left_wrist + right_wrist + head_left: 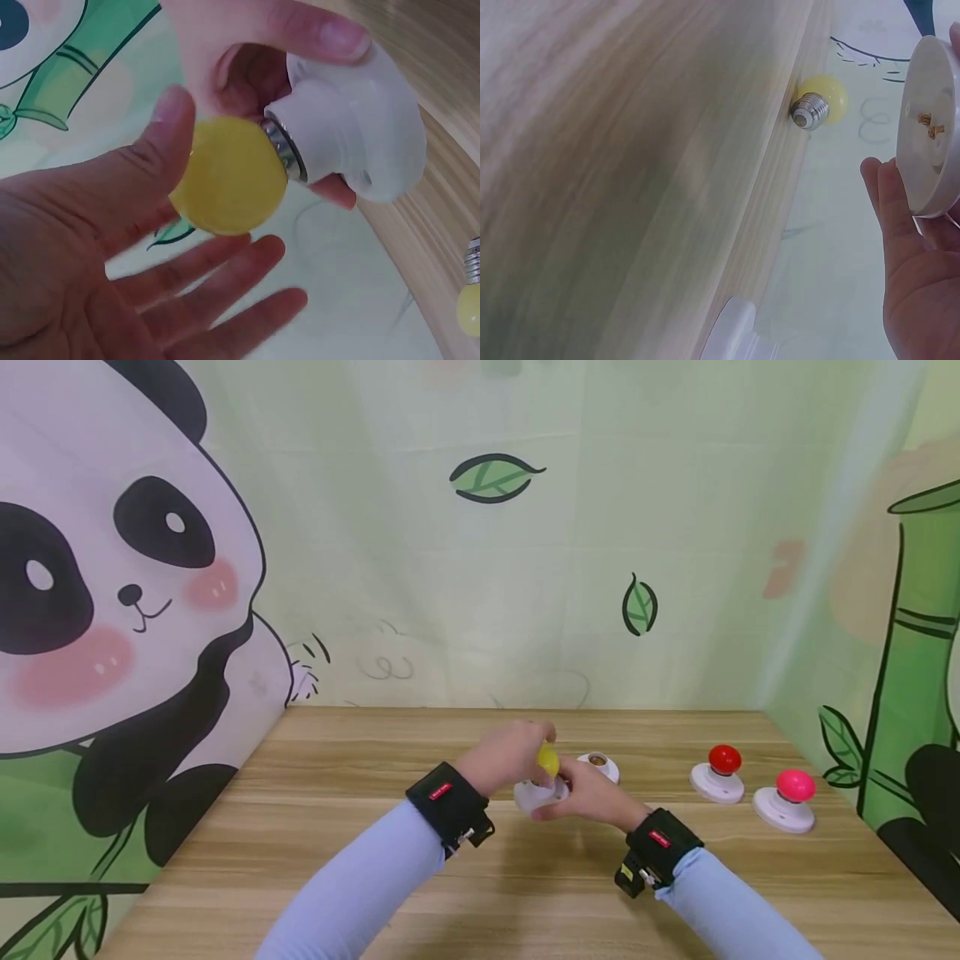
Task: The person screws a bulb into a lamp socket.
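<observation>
My left hand (504,755) is at a yellow light bulb (232,176), its thumb against the round glass and the other fingers spread around and below it. The bulb's metal screw base sits partly inside the neck of a white lamp holder (382,120), tilted sideways in the left wrist view. My right hand (596,795) grips that holder by its round base, thumb on one side and fingers on the other. In the right wrist view the holder's underside faces the camera, with brass-coloured screws showing.
Behind my right hand a second white lamp holder (609,768) stands with its socket bare. To the right are holders with a red bulb (724,759) and a pink bulb (796,786). Another yellow bulb (829,97) lies toward the table's far side. A printed cloth (375,568) hangs behind.
</observation>
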{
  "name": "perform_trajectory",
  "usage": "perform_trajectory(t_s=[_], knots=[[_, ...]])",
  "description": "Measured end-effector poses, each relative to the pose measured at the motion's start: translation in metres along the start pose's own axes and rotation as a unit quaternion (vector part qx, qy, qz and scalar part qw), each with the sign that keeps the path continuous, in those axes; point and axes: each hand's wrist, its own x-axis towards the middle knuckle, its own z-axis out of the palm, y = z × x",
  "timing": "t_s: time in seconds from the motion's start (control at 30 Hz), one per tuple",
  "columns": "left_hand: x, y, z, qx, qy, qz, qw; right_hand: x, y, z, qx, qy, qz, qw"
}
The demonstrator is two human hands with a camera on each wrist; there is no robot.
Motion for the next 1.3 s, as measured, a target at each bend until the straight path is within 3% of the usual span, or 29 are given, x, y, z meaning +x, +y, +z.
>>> perform_trajectory(t_s=[0.13, 0.23, 0.33, 0.47, 0.7, 0.87, 0.97, 1.13, 1.3], knots=[[-0.003, -0.004, -0.005, -0.052, -0.028, 0.029, 0.9978, 0.000, -0.001, 0.000, -0.007, -0.004, 0.011, 0.9999], [-0.004, -0.006, -0.007, -0.053, -0.036, 0.055, 0.9964, 0.000, -0.002, 0.000, -0.003, -0.003, 0.021, 0.9998], [-0.003, -0.005, -0.007, -0.045, -0.035, 0.063, 0.9964, -0.001, -0.003, 0.000, 0.002, -0.003, 0.027, 0.9996], [-0.002, -0.003, -0.004, -0.031, -0.026, 0.038, 0.9984, -0.001, -0.003, 0.000, 0.001, -0.002, 0.019, 0.9998], [0.003, 0.000, 0.004, 0.025, 0.011, -0.036, 0.9990, 0.001, 0.000, -0.001, -0.011, 0.002, 0.003, 0.9999], [0.003, 0.001, 0.006, 0.058, 0.021, -0.053, 0.9967, 0.001, 0.001, -0.001, -0.011, -0.006, -0.025, 0.9996], [0.002, -0.001, 0.002, 0.030, 0.012, -0.045, 0.9985, 0.000, 0.001, -0.002, -0.021, -0.001, -0.020, 0.9996], [-0.002, -0.006, -0.008, -0.041, -0.021, 0.017, 0.9988, -0.001, 0.000, -0.003, -0.020, -0.002, 0.001, 0.9998], [-0.004, -0.006, -0.010, -0.050, -0.030, 0.051, 0.9970, -0.001, 0.001, -0.001, -0.009, -0.005, 0.002, 0.9999]])
